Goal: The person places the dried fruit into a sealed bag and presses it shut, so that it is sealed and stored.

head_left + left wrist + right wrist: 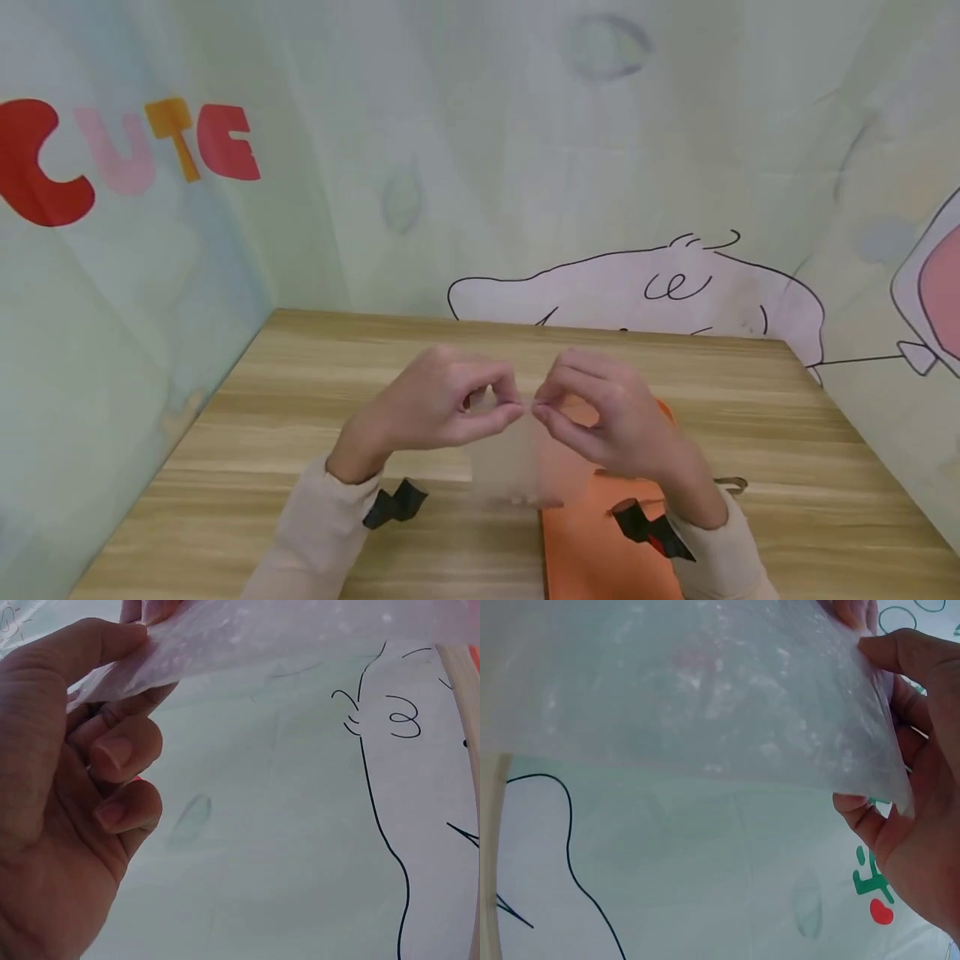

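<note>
A translucent, frosted plastic bag [501, 467] hangs upright over the table, pinched along its top edge by both hands. My left hand [446, 404] grips the edge between thumb and index finger. Close beside it, fingertips almost meeting, my right hand [611, 412] pinches the same edge. Small pale bits show blurred at the bag's bottom. In the left wrist view the crinkled plastic [285, 634] runs out from under the thumb, while the other fingers curl below it. The right wrist view shows the bag's sheet [705, 697] spread wide from the right hand.
A flat orange item [600, 542] lies on the wooden table [247, 475] behind and below the right forearm, partly seen through the bag. A thin brownish loop [733, 483] sticks out right of that wrist. Printed fabric walls [337, 167] stand behind the table and at its sides.
</note>
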Action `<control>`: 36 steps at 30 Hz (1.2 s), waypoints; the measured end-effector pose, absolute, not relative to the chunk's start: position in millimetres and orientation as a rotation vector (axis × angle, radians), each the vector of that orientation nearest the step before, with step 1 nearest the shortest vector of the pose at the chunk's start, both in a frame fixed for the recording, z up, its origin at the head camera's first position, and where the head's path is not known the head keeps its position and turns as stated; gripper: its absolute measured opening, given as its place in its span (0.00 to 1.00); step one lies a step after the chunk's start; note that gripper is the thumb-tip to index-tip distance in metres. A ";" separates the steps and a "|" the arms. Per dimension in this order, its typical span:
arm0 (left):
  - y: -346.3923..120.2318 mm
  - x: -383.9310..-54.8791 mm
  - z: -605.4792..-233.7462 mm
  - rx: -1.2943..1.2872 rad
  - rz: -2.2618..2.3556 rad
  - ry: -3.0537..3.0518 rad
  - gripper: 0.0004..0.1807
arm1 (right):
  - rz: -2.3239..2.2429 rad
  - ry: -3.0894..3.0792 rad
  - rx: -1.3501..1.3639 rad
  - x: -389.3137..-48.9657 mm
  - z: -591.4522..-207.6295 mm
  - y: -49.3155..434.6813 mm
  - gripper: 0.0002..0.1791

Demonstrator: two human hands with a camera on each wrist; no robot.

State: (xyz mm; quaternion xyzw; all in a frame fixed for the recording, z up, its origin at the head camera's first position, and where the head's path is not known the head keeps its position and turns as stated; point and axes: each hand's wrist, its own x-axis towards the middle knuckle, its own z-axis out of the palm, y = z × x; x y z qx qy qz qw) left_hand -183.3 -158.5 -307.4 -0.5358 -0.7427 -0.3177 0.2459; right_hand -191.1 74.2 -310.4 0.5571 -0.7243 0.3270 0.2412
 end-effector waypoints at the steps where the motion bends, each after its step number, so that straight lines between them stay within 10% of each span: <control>1: -159.4 -183.8 -308.1 -1.467 -0.859 -2.036 0.08 | 0.885 -1.990 1.524 -192.4 -310.7 76.3 0.12; 36: -215.6 -198.3 -310.9 -1.265 -1.082 -2.745 0.21 | 1.018 -2.490 1.462 -230.6 -329.0 100.7 0.19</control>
